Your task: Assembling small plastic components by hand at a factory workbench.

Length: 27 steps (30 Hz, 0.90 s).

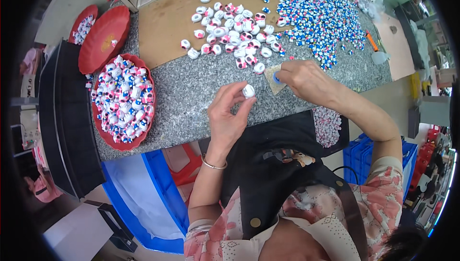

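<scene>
My left hand (226,113) holds a small white figurine head (248,91) between thumb and fingertips, just above the grey speckled tabletop. My right hand (303,80) is closed in a pinch over a small beige pad (274,87). A bit of a small round blue thing (276,77) shows at its fingertips; the fingers hide what they grip. Beyond both hands lies a loose heap of white-and-pink figurine heads (235,30), some showing round hollows. To their right spreads a large pile of tiny blue-and-white figurine pieces (316,14).
On the left, a red scalloped bowl (152,93) is heaped with figurines, with another red bowl (103,45) behind it. An orange-handled tool (372,40) lies at the right. Below the table edge are small pinkish pieces (327,126) and a blue crate (158,189).
</scene>
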### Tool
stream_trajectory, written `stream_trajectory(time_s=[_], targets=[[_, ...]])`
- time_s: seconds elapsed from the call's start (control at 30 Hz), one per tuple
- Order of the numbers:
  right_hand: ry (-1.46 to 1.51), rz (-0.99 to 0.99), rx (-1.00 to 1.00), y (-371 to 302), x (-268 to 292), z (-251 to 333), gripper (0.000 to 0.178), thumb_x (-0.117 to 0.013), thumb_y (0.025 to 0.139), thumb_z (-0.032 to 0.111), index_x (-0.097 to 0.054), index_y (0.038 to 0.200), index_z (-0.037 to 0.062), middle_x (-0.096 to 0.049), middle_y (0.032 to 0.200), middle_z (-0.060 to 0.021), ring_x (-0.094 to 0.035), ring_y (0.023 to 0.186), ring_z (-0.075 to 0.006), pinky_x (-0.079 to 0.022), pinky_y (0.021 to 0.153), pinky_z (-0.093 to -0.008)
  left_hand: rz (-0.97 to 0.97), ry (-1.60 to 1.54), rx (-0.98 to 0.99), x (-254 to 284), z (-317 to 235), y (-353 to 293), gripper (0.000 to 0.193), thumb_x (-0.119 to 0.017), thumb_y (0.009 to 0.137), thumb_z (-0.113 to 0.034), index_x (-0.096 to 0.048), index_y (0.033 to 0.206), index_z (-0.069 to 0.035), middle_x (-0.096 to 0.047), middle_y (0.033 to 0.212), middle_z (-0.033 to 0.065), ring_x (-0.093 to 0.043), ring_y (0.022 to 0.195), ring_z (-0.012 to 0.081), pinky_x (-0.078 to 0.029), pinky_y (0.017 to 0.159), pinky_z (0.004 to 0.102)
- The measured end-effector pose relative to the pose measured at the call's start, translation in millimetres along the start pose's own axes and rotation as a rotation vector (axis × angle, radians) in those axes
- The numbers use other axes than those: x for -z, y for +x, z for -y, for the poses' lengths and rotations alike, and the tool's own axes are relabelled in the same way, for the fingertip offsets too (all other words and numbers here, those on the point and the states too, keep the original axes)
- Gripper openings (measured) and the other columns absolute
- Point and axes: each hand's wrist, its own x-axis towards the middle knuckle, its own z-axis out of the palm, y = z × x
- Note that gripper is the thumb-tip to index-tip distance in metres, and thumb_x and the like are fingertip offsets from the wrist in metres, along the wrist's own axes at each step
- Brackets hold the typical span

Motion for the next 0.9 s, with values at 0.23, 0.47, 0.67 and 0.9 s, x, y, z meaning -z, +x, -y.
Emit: stream_trajectory(time_s=[0.23,0.47,0.67,0.9], targets=[[0.175,-0.207,-0.132,-12.5,-0.4,3.0,0.011,-0.063,0.081,0.001,-0.066,0.091,0.0001,-0.062,0.08,-0.013,-0.063,0.069,-0.0295,-0.05,0.059,-0.0365,0.004,0.092,-0.093,-20.9,7.5,8.5,0.036,-0.068,0.078,0.012,-0.062,0.112,0.003,-0.059,0.108,0.0098,-0.064,0.093,0.0158,-0.056,0.078,0.0259],[1.264,-0.153,-0.73,-26.1,0.4,20.2,0.017,-0.066,0.088,0.005,-0.069,0.103,-0.0015,-0.066,0.083,-0.0011,-0.061,0.078,-0.0054,-0.05,0.067,-0.0216,0.018,0.286,-0.291,-37.9,2.5,8.2,0.039,-0.074,0.074,0.005,-0.065,0.112,-0.002,-0.064,0.102,0.0113,-0.065,0.079,0.0166,-0.055,0.067,0.0266],[0.724,-0.27,-0.214,-33.4,8.5,27.3,0.013,-0.068,0.083,0.001,-0.07,0.095,-0.0003,-0.067,0.078,-0.0079,-0.065,0.071,-0.0166,-0.05,0.062,-0.0274,0.453,-0.208,0.107,-22.8,-9.0,12.3,0.03,-0.065,0.087,0.001,-0.064,0.117,0.001,-0.064,0.094,0.0082,-0.063,0.075,0.0121,-0.052,0.067,0.0239],[0.72,-0.274,-0.202,-40.7,2.8,43.7,0.012,-0.07,0.081,0.003,-0.07,0.093,0.0005,-0.066,0.078,-0.0095,-0.065,0.069,-0.0212,-0.049,0.059,-0.0316,0.521,-0.385,0.311,-23.3,-12.1,1.8,0.026,-0.054,0.096,-0.005,-0.063,0.119,0.001,-0.064,0.09,0.0077,-0.06,0.072,0.0096,-0.048,0.063,0.0208]])
